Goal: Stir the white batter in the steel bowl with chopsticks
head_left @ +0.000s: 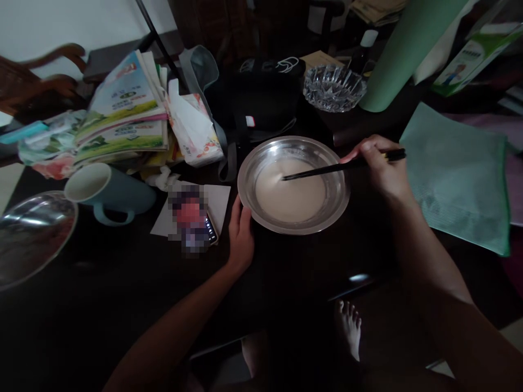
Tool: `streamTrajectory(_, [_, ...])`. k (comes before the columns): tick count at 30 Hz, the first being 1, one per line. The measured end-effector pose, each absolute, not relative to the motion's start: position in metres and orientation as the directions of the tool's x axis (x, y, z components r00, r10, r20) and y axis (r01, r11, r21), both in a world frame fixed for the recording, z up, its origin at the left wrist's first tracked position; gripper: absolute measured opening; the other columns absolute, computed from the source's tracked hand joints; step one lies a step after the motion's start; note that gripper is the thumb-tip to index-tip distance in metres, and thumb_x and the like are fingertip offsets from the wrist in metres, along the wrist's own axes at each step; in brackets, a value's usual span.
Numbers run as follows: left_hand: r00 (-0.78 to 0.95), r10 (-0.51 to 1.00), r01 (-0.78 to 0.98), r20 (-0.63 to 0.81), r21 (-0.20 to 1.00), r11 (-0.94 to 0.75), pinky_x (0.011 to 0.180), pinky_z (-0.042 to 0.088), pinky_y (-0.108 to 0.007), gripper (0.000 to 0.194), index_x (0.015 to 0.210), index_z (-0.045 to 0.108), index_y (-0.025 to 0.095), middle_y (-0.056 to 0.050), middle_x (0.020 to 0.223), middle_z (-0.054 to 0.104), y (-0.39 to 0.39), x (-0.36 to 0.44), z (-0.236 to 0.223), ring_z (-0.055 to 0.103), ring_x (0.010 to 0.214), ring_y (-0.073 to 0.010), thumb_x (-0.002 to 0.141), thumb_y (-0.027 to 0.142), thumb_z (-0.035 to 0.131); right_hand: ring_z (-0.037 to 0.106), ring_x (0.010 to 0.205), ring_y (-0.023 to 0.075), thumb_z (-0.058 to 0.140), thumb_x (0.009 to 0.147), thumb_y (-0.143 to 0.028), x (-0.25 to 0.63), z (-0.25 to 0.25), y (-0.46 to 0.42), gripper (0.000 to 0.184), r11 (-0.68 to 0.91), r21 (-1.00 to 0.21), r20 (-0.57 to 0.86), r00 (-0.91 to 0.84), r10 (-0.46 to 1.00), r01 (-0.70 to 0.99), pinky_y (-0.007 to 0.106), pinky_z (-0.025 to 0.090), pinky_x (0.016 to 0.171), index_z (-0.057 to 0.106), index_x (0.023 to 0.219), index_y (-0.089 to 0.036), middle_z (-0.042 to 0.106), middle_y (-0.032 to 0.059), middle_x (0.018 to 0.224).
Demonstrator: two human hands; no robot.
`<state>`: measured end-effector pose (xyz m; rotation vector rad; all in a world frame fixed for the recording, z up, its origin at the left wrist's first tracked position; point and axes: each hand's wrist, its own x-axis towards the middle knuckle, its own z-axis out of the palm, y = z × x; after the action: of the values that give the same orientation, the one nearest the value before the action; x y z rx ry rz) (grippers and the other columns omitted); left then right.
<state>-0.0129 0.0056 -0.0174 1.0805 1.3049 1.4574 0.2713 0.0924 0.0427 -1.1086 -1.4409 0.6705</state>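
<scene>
A wide metal bowl (pixel 294 227) stands on the dark table, with a pale, milky batter-like liquid (pixel 292 196) in it. My right hand (pixel 382 163) is closed round a pair of black chopsticks (pixel 327 170), whose tips dip into the liquid left of its middle. At the bowl's left rim is my left hand (pixel 241 234), its fingers against the outside of the bowl. Whether the left thumb and fingertips pinch the rim is partly hidden.
Left of the bowl are a phone (pixel 210 228) on white paper, a blue-grey mug (pixel 131 193) and another metal bowl (pixel 61 247). Behind them stand stacked booklets (pixel 122 103) and a tissue pack (pixel 196 130). A glass ashtray (pixel 333 90), green cylinder (pixel 402 60) and green mesh pouch (pixel 453 174) lie right.
</scene>
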Motion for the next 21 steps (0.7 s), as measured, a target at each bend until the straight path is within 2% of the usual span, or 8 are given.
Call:
streamTrajectory(3, [-0.234,0.971,-0.055,0.048,0.997,-0.063,0.123,0.03,-0.045,0.047,0.135,0.059,0.029,-0.005,0.148,0.056,0.0056,-0.0126,-0.0166,0.043,0.144,-0.0247,0.094,0.05,0.054,0.061,0.048,0.0166,0.063,0.086,-0.046,0.2768,0.041,0.0978,0.034,0.411,-0.901,0.433,0.255,0.865,0.136,0.033,0.044,0.053,0.066,0.061,-0.024,0.063,-0.0007,0.05])
streamTrajectory(5, [-0.235,0.971,-0.052,0.045,0.997,-0.058,0.123,0.03,-0.045,0.046,0.135,0.06,0.029,-0.005,0.148,0.055,0.0055,-0.0126,-0.0161,0.043,0.144,-0.0248,0.094,0.05,0.054,0.057,0.042,0.0166,0.062,0.085,-0.047,0.2765,0.0408,0.0974,0.034,0.399,-0.914,0.405,0.238,0.883,0.074,0.033,0.04,0.048,0.066,0.06,-0.024,0.06,-0.0007,0.046])
streamTrajectory(8, [-0.243,0.969,-0.056,0.038,0.997,-0.053,0.122,0.031,-0.044,0.046,0.134,0.06,0.029,-0.005,0.147,0.056,0.0054,-0.0128,-0.0164,0.042,0.145,-0.0252,0.094,0.05,0.054,0.064,0.053,0.017,0.064,0.086,-0.047,0.2709,0.0429,0.0914,0.032,0.338,-0.939,0.341,0.044,0.939,0.067,0.033,0.048,0.057,0.071,0.067,-0.023,0.07,0.0012,0.057])
streamTrajectory(10, [-0.244,0.969,-0.06,0.035,0.997,-0.052,0.122,0.032,-0.045,0.047,0.135,0.059,0.029,-0.005,0.146,0.057,0.0054,-0.0129,-0.0169,0.042,0.145,-0.0254,0.094,0.051,0.054,0.069,0.065,0.0166,0.065,0.087,-0.045,0.2684,0.0444,0.0886,0.029,0.341,-0.93,0.339,-0.038,0.94,0.139,0.032,0.051,0.067,0.074,0.072,-0.022,0.075,0.0022,0.069])
streamTrajectory(13, [-0.242,0.97,-0.062,0.029,0.997,-0.045,0.122,0.032,-0.045,0.048,0.136,0.058,0.028,-0.005,0.145,0.058,0.0056,-0.0123,-0.0173,0.043,0.144,-0.0252,0.094,0.051,0.054,0.068,0.064,0.0148,0.064,0.089,-0.041,0.2709,0.0444,0.0907,0.029,0.39,-0.899,0.411,0.08,0.908,0.199,0.031,0.05,0.068,0.073,0.069,-0.022,0.074,0.0009,0.067])
streamTrajectory(16, [-0.244,0.97,-0.066,0.027,0.997,-0.044,0.122,0.032,-0.045,0.047,0.136,0.058,0.029,-0.005,0.146,0.058,0.0057,-0.0115,-0.0168,0.043,0.145,-0.0249,0.094,0.05,0.054,0.062,0.047,0.0145,0.063,0.088,-0.041,0.2745,0.0425,0.0942,0.032,0.418,-0.904,0.427,0.207,0.88,0.087,0.03,0.044,0.054,0.069,0.064,-0.022,0.065,-0.0011,0.052])
streamTrajectory(18, [-0.244,0.969,-0.068,0.028,0.997,-0.045,0.122,0.032,-0.044,0.047,0.135,0.059,0.029,-0.005,0.147,0.057,0.0057,-0.0115,-0.0164,0.042,0.145,-0.0247,0.094,0.05,0.054,0.062,0.046,0.015,0.064,0.088,-0.042,0.2734,0.0421,0.0931,0.032,0.396,-0.918,0.396,0.143,0.907,0.026,0.031,0.044,0.052,0.069,0.064,-0.022,0.065,-0.0008,0.051])
streamTrajectory(21, [-0.241,0.97,-0.065,0.028,0.997,-0.045,0.122,0.031,-0.044,0.046,0.136,0.059,0.029,-0.005,0.147,0.057,0.0056,-0.0122,-0.0164,0.042,0.145,-0.0244,0.094,0.049,0.054,0.069,0.061,0.0163,0.067,0.087,-0.042,0.269,0.0432,0.0887,0.027,0.354,-0.933,0.352,-0.039,0.935,0.06,0.031,0.051,0.064,0.073,0.07,-0.022,0.074,0.0011,0.064])
